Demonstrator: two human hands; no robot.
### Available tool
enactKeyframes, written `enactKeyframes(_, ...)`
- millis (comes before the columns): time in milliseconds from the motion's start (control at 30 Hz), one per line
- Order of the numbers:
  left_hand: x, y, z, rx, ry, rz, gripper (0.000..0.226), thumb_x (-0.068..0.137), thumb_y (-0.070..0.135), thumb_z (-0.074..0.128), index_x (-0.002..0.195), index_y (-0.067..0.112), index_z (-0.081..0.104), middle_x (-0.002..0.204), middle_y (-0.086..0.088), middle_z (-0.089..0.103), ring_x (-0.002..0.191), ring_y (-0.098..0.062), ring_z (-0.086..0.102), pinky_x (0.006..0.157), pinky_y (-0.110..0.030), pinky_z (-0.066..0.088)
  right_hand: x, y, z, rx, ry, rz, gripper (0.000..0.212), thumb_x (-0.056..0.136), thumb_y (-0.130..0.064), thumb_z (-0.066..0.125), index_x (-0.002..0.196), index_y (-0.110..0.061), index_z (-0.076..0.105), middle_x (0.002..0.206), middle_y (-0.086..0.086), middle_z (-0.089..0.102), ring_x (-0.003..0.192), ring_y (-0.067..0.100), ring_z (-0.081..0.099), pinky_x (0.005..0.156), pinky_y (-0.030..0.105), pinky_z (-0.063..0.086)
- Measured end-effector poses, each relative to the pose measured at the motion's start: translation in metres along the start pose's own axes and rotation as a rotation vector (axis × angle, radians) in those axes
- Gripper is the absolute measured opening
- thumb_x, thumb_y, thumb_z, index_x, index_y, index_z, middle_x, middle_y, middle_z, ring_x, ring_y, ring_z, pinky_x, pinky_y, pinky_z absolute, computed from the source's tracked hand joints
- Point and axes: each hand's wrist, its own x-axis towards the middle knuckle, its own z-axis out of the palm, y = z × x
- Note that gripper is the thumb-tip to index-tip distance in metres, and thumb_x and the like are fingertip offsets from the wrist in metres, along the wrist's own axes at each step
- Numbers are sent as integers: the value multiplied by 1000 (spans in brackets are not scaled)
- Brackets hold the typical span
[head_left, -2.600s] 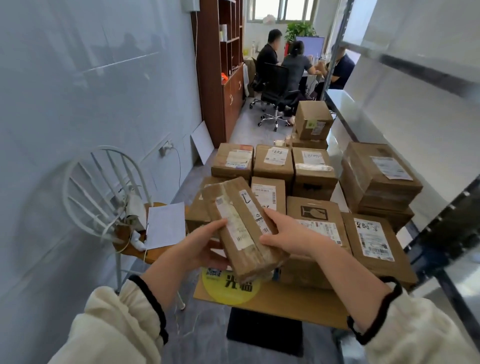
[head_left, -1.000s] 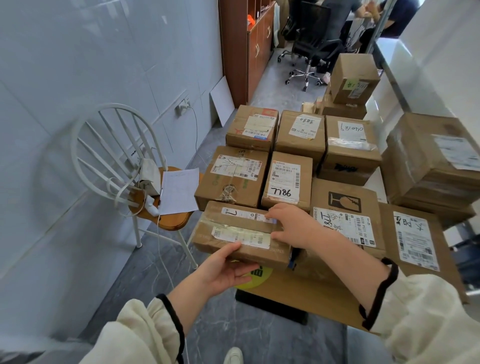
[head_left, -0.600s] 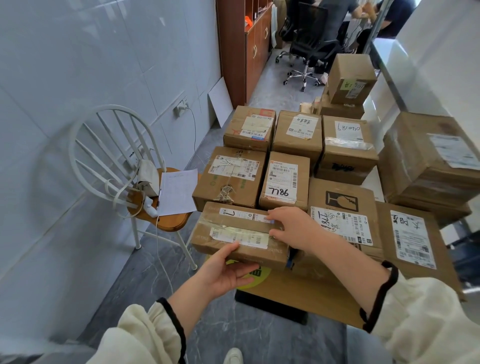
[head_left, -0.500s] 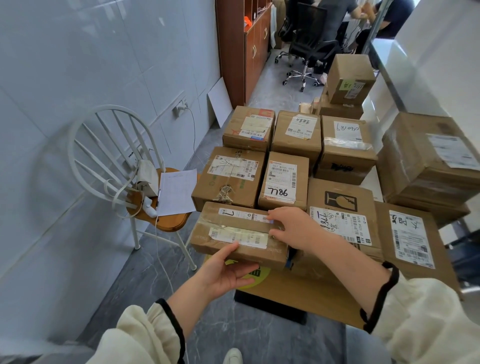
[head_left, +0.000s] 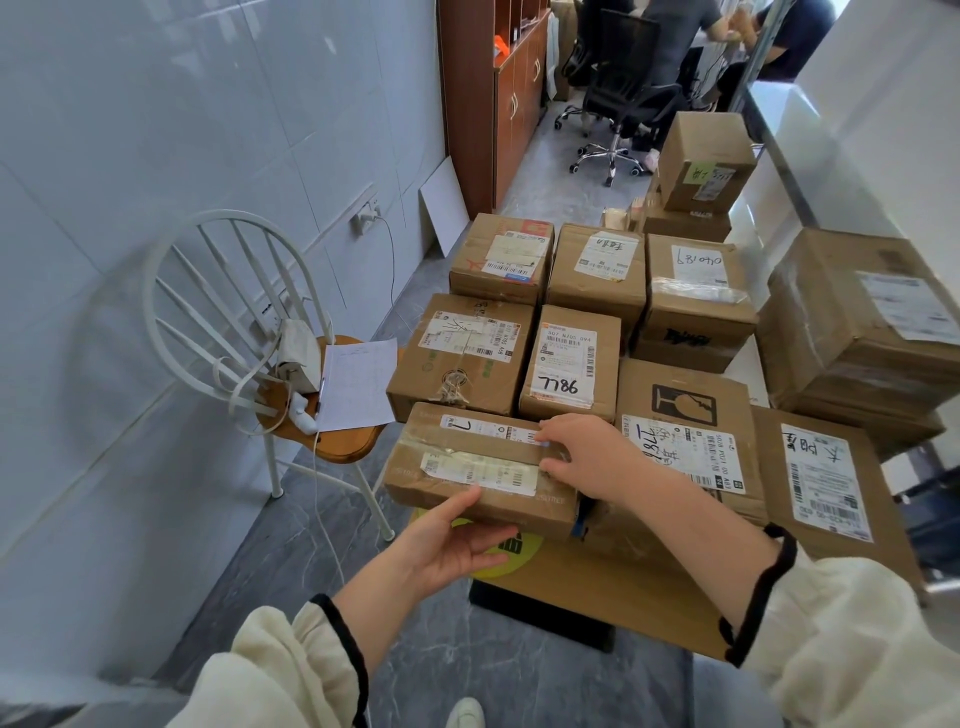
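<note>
A long flat cardboard parcel (head_left: 467, 467) with two white labels lies crosswise at the near left of a pile of parcels. My left hand (head_left: 452, 540) holds its near lower edge, thumb up on the front face and fingers underneath. My right hand (head_left: 587, 457) rests on the parcel's right end with fingers laid flat along the top. The parcel sits on a flat sheet of cardboard (head_left: 597, 587) with a yellow round sticker, just in front of a box with string (head_left: 457, 358) and a box marked 7786 (head_left: 569, 364).
Several taped, labelled boxes fill the area behind and to the right, with a taller stack (head_left: 857, 322) at the right. A white metal chair (head_left: 249, 332) holding a paper and a charger stands left by the tiled wall. People sit on office chairs (head_left: 618, 93) at the far end.
The parcel, held up and tilted 2.6 s ago, now lies flat at the front of the pile. Over the last second both hands have stayed on it almost unmoved.
</note>
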Motion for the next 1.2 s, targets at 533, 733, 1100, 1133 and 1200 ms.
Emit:
enactKeyframes(533,5,-5,3,-8,-7,1,29,89,22,59,116,18,51,118,-23,63,88,-31,70,91,-53,48,-5,5,-2,-11,28,-7,33,92,-25,54,123,-14,59,127,1,57,118,15,50,99,27,41)
enactKeyframes(733,3,-6,3,-6,-7,4,25,91,22,57,115,18,52,114,-22,66,87,-30,71,92,-53,47,-5,6,0,-2,34,-4,33,91,-25,55,122,-14,60,126,1,58,116,16,52,98,27,43)
enactKeyframes(1100,3,-7,5,3,-1,-3,49,78,27,63,124,18,48,118,-23,64,87,-30,71,71,-46,58,-6,6,1,-5,24,-3,39,93,-25,54,131,-16,54,142,-2,46,129,11,42,105,24,33)
enactKeyframes(1133,3,-7,5,3,2,-4,50,78,27,63,124,18,48,119,-23,63,88,-30,71,72,-46,58,-6,6,1,-9,22,-4,39,93,-25,54,131,-16,54,142,-2,46,129,11,42,105,23,33)
enactKeyframes(1200,2,-7,7,3,8,-10,51,79,28,64,126,18,47,120,-23,63,91,-31,70,71,-46,58,-6,7,1,-11,23,-4,39,93,-25,54,131,-16,54,142,-1,46,130,11,41,106,23,32)
